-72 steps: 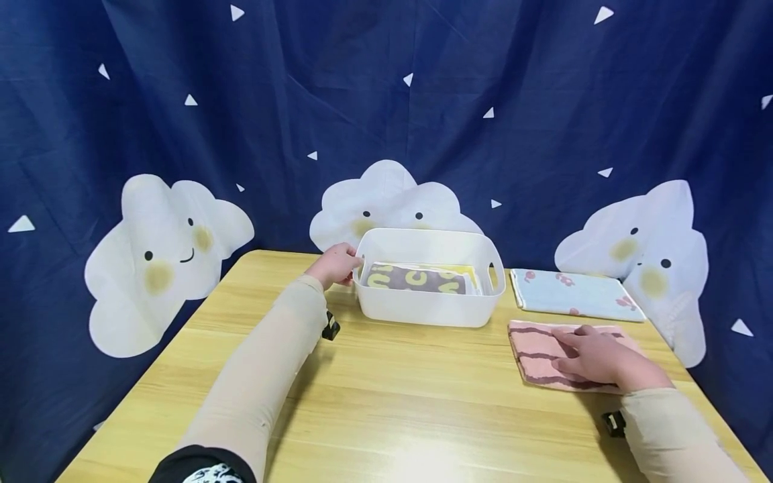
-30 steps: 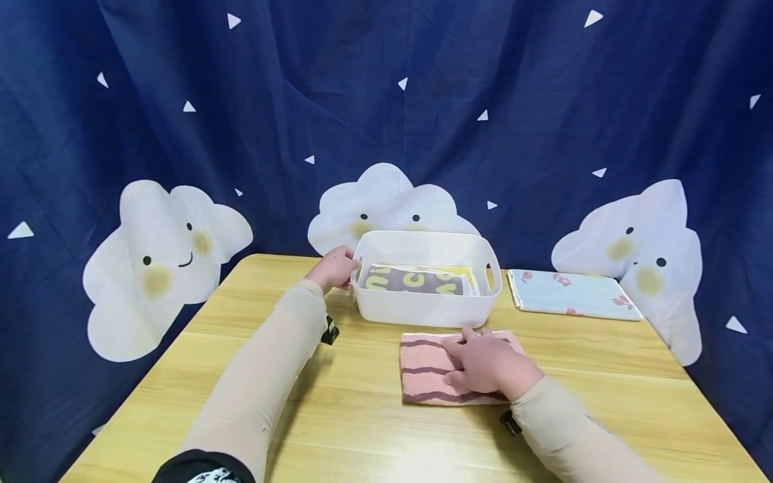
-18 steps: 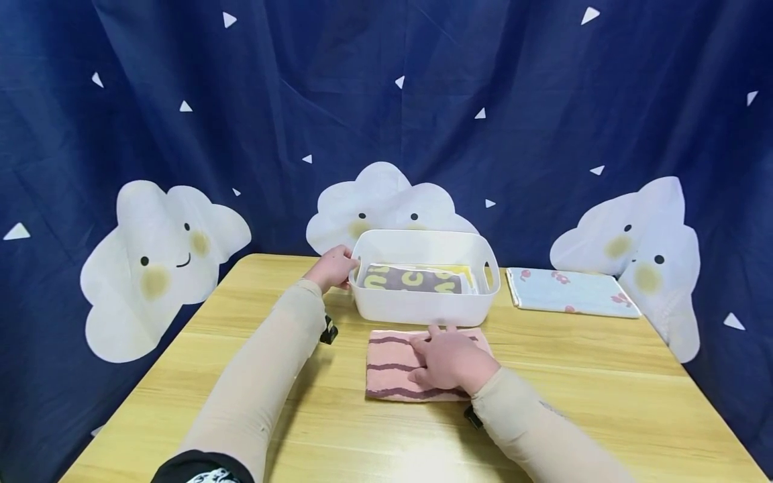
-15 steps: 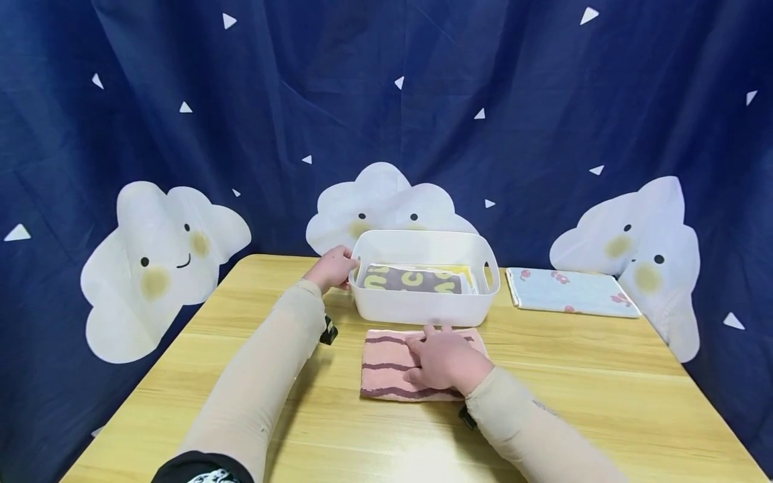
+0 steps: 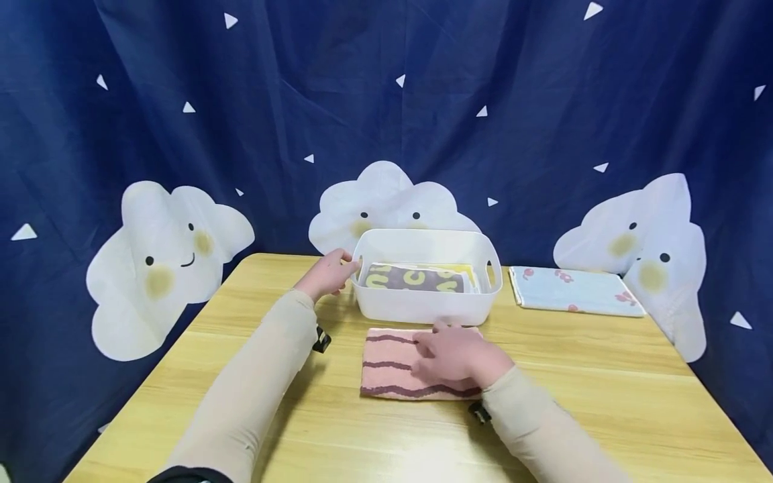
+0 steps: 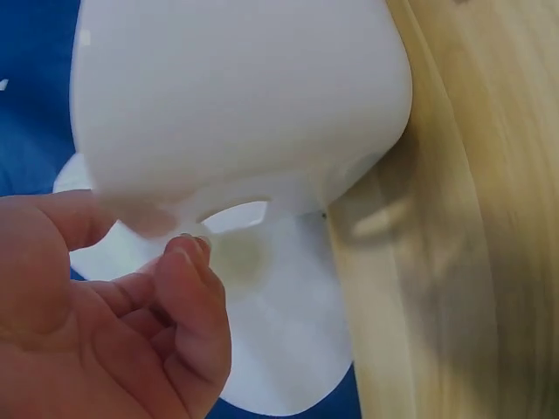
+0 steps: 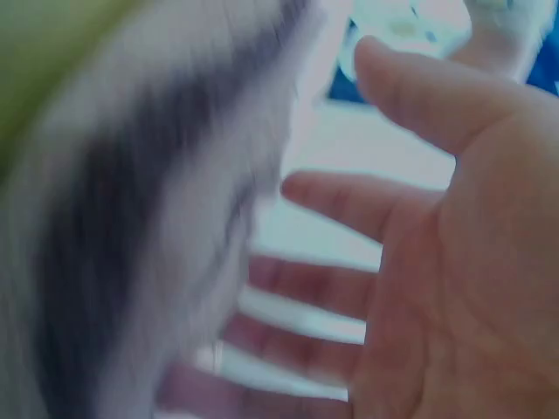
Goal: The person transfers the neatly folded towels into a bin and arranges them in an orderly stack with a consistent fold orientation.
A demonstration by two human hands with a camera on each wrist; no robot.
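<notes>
A folded pink towel (image 5: 386, 377) with wavy brown stripes lies on the table, just in front of a white plastic basket (image 5: 423, 308). Over its right half is my right hand (image 5: 454, 352); in the right wrist view its fingers are spread, fairly straight, with the fingertips right at the towel's surface. My left hand (image 5: 329, 274) is beside the basket's left handle hole. Seen from the left wrist, its fingers (image 6: 196, 305) are loosely curled and apart from the thumb, with nothing between them. Inside the basket lies a grey cloth (image 5: 395, 277) with yellow letters.
A folded light blue towel (image 5: 574, 292) with pink prints lies to the right of the basket, near the back edge of the wooden table (image 5: 338, 416). Some yellow cloth (image 5: 460, 268) shows behind the grey one. A dark blue curtain (image 5: 290, 107) with clouds hangs behind.
The right hand has slid the pink towel leftward from the right side to the front of the basket. The left hand has let go of the basket handle and drawn back slightly.
</notes>
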